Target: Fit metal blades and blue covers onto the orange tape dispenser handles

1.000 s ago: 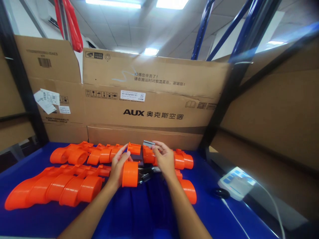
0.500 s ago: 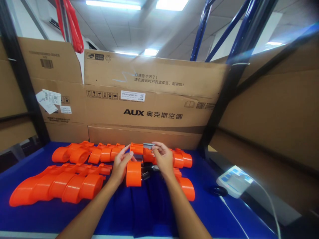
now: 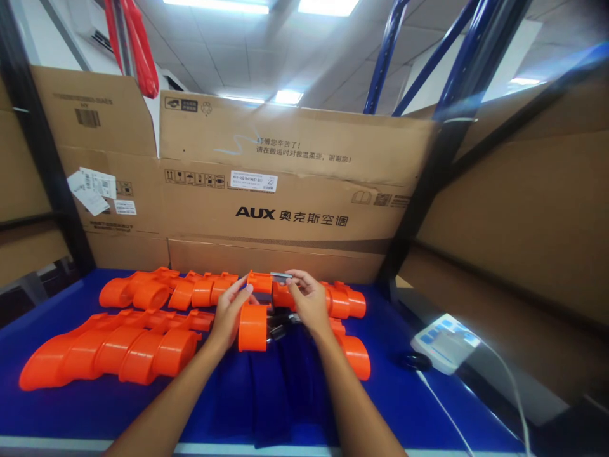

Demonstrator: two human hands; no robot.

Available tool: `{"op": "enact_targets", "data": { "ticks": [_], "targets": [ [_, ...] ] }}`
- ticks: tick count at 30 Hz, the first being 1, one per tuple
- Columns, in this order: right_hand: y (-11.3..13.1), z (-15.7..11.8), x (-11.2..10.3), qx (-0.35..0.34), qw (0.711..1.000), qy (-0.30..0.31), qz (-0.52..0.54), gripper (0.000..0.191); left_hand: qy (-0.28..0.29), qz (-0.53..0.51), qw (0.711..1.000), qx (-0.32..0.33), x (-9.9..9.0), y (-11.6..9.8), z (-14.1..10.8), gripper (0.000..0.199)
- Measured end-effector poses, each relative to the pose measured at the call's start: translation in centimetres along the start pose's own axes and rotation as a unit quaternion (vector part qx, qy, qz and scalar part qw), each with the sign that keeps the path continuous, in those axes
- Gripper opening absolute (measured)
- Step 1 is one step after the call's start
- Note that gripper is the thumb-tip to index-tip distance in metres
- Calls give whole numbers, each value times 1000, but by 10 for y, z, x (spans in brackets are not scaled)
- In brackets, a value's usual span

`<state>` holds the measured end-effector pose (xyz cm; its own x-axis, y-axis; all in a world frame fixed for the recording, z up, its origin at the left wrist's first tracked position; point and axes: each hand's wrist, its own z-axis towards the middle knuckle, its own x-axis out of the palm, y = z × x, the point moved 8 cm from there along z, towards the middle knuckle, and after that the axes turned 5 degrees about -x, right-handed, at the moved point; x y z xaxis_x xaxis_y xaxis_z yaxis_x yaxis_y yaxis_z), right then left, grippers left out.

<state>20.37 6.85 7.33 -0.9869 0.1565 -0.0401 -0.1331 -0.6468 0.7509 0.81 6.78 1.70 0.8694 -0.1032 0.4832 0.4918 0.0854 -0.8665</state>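
Between my hands is an orange plastic part [image 3: 253, 327] with a round ring at its lower end and a narrower piece on top. My left hand [image 3: 231, 312] grips its upper left side, thumb and fingers closed on it. My right hand [image 3: 310, 301] pinches a small metal strip [image 3: 280, 277] that lies against the right end of the part's top piece. Dark metal pieces [image 3: 278, 331] show just below, between the hands; their shape is unclear. Behind and beside my hands stand more orange parts [image 3: 344, 301].
Rows of orange parts [image 3: 109, 352] cover the left of the blue table [image 3: 157, 422]. Dark blue strips [image 3: 271, 400] lie at the front. A white device [image 3: 446, 343] with a cable and a black round object [image 3: 417, 362] are on the right. Cardboard [image 3: 295, 190] walls the back.
Both hands have shifted very slightly left with the orange part and the metal strip. The grips look the same.
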Motion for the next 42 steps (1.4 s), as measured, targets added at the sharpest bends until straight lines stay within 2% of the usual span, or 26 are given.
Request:
{"op": "enact_targets", "data": {
  "ticks": [6, 11, 16, 20, 25, 35, 39, 42],
  "targets": [
    [-4, -2, 7, 12, 1000, 23, -3, 34, -2, -3, 1000, 1, 0, 0, 1, 69],
    [1, -3, 0, 15, 1000, -21, -6, 37, -37, 6, 999, 28, -8, -3, 2, 74],
    [4, -4, -3, 41, 999, -25, 9, 33, -48, 17, 998, 40, -9, -4, 1, 73],
    [8, -4, -5, 36, 998, -33, 29, 32, -52, 27, 997, 52, -8, -7, -1, 70],
    [8, -7, -1, 42, 998, -13, 33, 31, -39, 31, 998, 42, -4, -10, -4, 42],
    [15, -9, 13, -4, 996, 84, 6, 28, 30, 82, 996, 8, 6, -8, -1, 42],
    [16, -8, 16, -17, 991, 124, -42, 31, 12, 53, 998, 11, -1, -13, 0, 39],
    [21, -10, 20, -50, 976, 161, -137, 31, -23, 15, 999, 25, -8, -17, 0, 37]
  ]
}}
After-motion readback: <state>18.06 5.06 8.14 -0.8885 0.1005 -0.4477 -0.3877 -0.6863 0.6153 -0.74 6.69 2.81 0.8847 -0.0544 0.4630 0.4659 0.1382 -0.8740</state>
